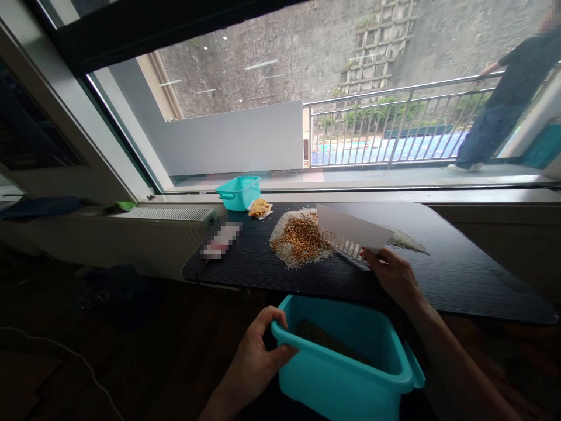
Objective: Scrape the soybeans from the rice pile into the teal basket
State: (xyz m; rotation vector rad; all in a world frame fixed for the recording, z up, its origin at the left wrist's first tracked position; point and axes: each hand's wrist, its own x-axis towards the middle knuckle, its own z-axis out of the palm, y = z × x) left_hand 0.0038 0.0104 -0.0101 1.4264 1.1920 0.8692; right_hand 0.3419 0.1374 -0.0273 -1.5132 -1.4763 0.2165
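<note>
My left hand (262, 351) grips the rim of a turquoise plastic bin (337, 374), which is held just below the table's front edge. Dark greenish grains (326, 338) lie in the bottom of that bin. In my right hand (392, 272) is a white scraper with a slotted edge (355, 229), its slots facing down toward the tabletop. Left of the scraper sits a heap of yellow beans (300, 237) mixed with white rice grains (284, 225). A smaller pale grain pile (405, 240) lies to its right, partly behind the scraper.
The dark table (473, 275) stands against a large window. On its far left are a small turquoise basket (239, 193), a yellowish food item on paper (259, 207) and a blurred flat object (222, 240). A radiator (170, 216) is at left. Outside, a person (504, 99) stands by a railing.
</note>
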